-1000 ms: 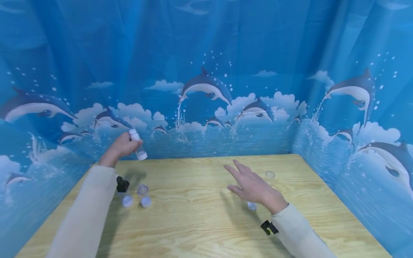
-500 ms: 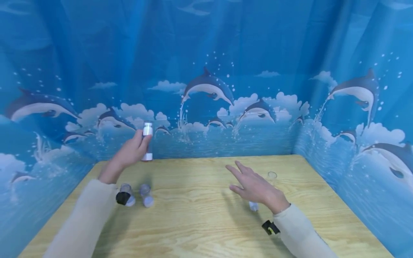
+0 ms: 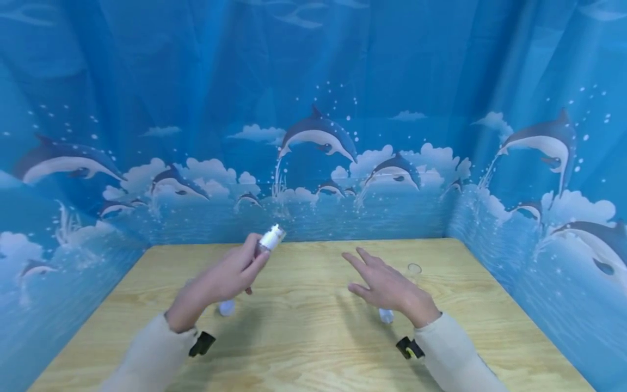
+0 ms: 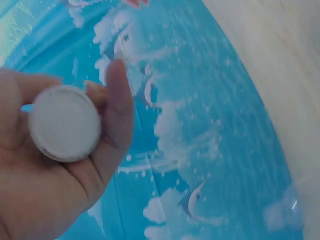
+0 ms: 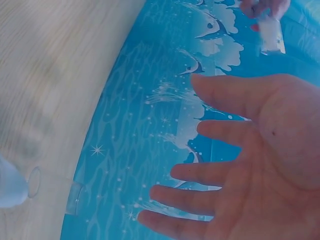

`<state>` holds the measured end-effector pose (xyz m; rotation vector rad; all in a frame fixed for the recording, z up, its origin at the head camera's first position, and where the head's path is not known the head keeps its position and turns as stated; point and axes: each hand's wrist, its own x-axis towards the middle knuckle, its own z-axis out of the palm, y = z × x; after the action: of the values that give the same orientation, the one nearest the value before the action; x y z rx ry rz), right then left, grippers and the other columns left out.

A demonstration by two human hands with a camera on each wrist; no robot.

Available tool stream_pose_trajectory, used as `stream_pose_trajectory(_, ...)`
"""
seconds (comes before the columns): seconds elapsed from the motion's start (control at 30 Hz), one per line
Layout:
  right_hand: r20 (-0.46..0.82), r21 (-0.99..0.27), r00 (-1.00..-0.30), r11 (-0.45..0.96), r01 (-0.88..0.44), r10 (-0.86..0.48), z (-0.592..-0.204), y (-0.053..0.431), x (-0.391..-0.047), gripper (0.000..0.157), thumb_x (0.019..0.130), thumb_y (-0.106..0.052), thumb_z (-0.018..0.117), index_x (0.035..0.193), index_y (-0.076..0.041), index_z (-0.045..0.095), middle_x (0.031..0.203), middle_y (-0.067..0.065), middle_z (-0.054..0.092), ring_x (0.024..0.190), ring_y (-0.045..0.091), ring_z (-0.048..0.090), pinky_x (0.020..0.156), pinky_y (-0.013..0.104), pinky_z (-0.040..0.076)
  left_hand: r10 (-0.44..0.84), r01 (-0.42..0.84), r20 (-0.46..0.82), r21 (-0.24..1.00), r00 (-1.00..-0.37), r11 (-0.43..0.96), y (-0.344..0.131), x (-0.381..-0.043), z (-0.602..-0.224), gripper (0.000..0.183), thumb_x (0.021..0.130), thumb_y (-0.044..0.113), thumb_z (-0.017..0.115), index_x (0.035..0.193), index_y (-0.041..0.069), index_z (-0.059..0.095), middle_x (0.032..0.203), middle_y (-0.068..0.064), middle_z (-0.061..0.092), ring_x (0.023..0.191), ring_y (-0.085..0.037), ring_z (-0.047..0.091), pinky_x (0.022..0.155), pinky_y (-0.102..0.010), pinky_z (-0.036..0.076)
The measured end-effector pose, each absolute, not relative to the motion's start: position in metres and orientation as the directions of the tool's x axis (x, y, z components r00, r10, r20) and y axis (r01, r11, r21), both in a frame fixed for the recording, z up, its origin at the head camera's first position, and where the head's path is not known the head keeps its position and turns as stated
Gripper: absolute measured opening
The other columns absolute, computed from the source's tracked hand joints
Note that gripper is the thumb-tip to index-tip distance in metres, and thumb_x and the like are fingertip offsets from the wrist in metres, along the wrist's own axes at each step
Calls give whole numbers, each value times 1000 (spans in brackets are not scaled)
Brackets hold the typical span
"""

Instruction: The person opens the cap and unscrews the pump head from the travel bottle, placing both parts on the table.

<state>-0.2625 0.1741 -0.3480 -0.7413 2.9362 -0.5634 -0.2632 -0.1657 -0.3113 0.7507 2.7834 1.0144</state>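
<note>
I have the left hand (image 3: 227,280) wrapped round a small bottle (image 3: 271,238), thumb along its side, held up off the surface (image 3: 303,337) and leaning, its shiny white end pointing away and to the right. The right hand (image 3: 389,286) hangs with its fingers spread wide, holding nothing. Below it I see a whitish piece (image 3: 386,316), with a clear ring-shaped rim (image 3: 414,268) farther back; a pale round piece (image 3: 226,307) sits under the left wrist.

To carry this well, I'd judge a firm but light grip best (smooth plastic, if that's what it is, could slip), with the wrist eased round to bring the bottle upright and the sleeve kept high over that pale piece. The left wrist view is soft, so I can't say whether the round white face there is cap or base.
</note>
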Motion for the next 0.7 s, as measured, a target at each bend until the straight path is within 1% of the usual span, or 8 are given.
stream_pose_trajectory(0.1, 32, -370, -879, 811, -453, -476, -347, 172, -262, 68, 105, -29, 58, 164, -14, 26, 170, 27, 16, 153, 51, 26, 120, 70, 30, 542, 480, 77, 581, -837, 658, -159, -256, -320, 42, 112, 36, 41, 140, 5, 43, 90, -7, 58, 65, -13, 56, 55, -29, 54)
stream_pose_trajectory(0.2, 29, -373, -874, 806, -460, -485, -345, 168, -260, 68, 105, -30, 59, 164, -15, 27, 169, 26, 20, 153, 50, 28, 120, 69, 31, 578, 514, 68, 548, -813, 660, -152, -251, -331, 43, 110, 36, 45, 140, 5, 49, 91, -1, 61, 68, -10, 55, 56, -26, 51)
stream_pose_trajectory(0.27, 28, -371, -867, 800, -472, -498, -344, 166, -259, 68, 105, -30, 59, 163, -14, 28, 168, 27, 23, 152, 50, 30, 120, 68, 31, 601, 530, 53, 539, -797, 655, -148, -248, -337, 44, 110, 36, 45, 142, 5, 50, 93, 2, 61, 70, -8, 54, 58, -25, 50)
stream_pose_trajectory(0.43, 19, -372, -862, 797, -476, -506, -344, 161, -257, 66, 105, -30, 59, 162, -14, 31, 167, 25, 27, 152, 47, 32, 121, 66, 32, 681, 576, 14, 547, -732, 608, -135, -239, -350, 44, 109, 27, 48, 147, 5, 45, 99, 4, 58, 75, -4, 52, 65, -22, 49)
stream_pose_trajectory(0.53, 19, -374, -857, 792, -483, -514, -344, 160, -256, 65, 104, -31, 60, 161, -14, 32, 166, 26, 30, 151, 47, 34, 120, 68, 32, 713, 606, 14, 538, -701, 585, -129, -234, -354, 48, 107, 21, 52, 150, 2, 41, 101, 4, 57, 75, -1, 50, 66, -20, 49)
stream_pose_trajectory(0.6, 21, -376, -852, 786, -492, -523, -344, 159, -256, 65, 104, -31, 60, 161, -14, 33, 165, 26, 31, 150, 47, 35, 119, 69, 32, 722, 624, 22, 522, -692, 582, -126, -232, -356, 50, 106, 19, 55, 150, 0, 41, 102, 3, 57, 73, 0, 48, 66, -19, 48)
stream_pose_trajectory(0.7, 19, -377, -847, 781, -498, -531, -344, 158, -255, 64, 104, -33, 60, 161, -15, 34, 165, 25, 33, 150, 45, 37, 120, 68, 31, 714, 636, 45, 495, -699, 591, -123, -229, -359, 48, 105, 20, 58, 146, -1, 46, 102, 2, 59, 71, 1, 47, 64, -18, 47)
